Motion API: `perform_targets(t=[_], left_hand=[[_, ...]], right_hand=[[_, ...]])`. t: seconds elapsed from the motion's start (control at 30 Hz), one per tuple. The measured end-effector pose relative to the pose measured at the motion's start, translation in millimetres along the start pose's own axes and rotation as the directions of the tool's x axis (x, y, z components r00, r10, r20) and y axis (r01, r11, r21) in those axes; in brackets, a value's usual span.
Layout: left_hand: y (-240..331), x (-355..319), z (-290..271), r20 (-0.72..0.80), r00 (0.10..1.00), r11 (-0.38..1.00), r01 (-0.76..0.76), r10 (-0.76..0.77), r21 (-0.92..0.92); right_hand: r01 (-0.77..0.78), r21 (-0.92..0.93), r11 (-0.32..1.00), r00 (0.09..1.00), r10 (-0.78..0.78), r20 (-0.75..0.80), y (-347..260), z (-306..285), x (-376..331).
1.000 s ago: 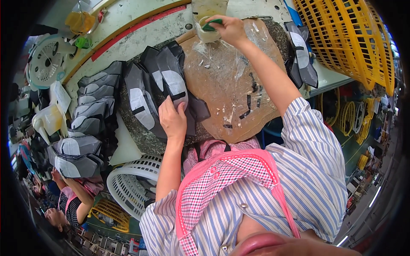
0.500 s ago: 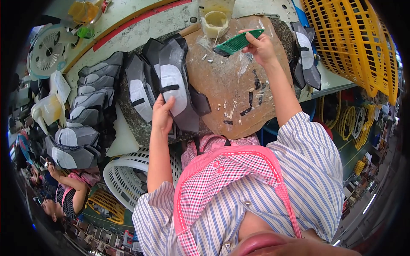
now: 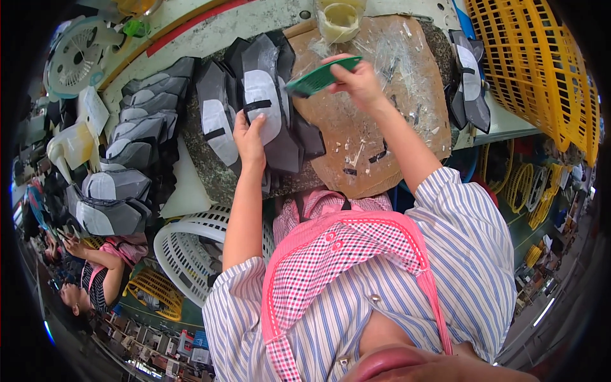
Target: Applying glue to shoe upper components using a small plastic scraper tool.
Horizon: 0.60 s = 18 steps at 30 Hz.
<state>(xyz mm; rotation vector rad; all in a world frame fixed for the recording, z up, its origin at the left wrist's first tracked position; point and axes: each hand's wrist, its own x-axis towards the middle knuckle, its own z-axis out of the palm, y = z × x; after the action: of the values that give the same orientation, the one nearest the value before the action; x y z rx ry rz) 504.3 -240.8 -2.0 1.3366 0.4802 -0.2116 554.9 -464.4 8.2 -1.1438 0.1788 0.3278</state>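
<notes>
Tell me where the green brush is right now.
In the head view, the green brush is up top, centre, pinched in the right hand above the brown work pad, just below the glue cup.

- The board (image 3: 382, 146) lies on the counter (image 3: 210, 35), before the person.
- A cup (image 3: 339, 18) stands at the board's far edge.
- The shoe pieces (image 3: 264, 105) lie just left of the board; the left hand (image 3: 249, 137) rests on them.
- The right hand (image 3: 359, 79) holds a brush (image 3: 318, 77) above the board.
- More pieces (image 3: 137, 127) are stacked farther left.
- A crate (image 3: 534, 70) sits to the right.
- A basket (image 3: 191, 251) stands below the counter's near edge.
</notes>
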Motion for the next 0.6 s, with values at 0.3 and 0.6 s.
perform_targets(t=[0.3, 0.6], left_hand=[[-10.9, 11.7, -7.0, -0.079, 0.993, 0.991, 0.075, -0.084, -0.107], [-6.2, 10.3, 2.3, -0.077, 0.996, 0.998, 0.033, -0.038, -0.059]], right_hand=[[0.414, -0.477, 0.775, 0.898, -0.262, 0.354, 34.6, 39.0, -1.6], [0.44, -0.607, 0.662, 0.883, -0.197, 0.425, 41.6, 37.7, -20.6]])
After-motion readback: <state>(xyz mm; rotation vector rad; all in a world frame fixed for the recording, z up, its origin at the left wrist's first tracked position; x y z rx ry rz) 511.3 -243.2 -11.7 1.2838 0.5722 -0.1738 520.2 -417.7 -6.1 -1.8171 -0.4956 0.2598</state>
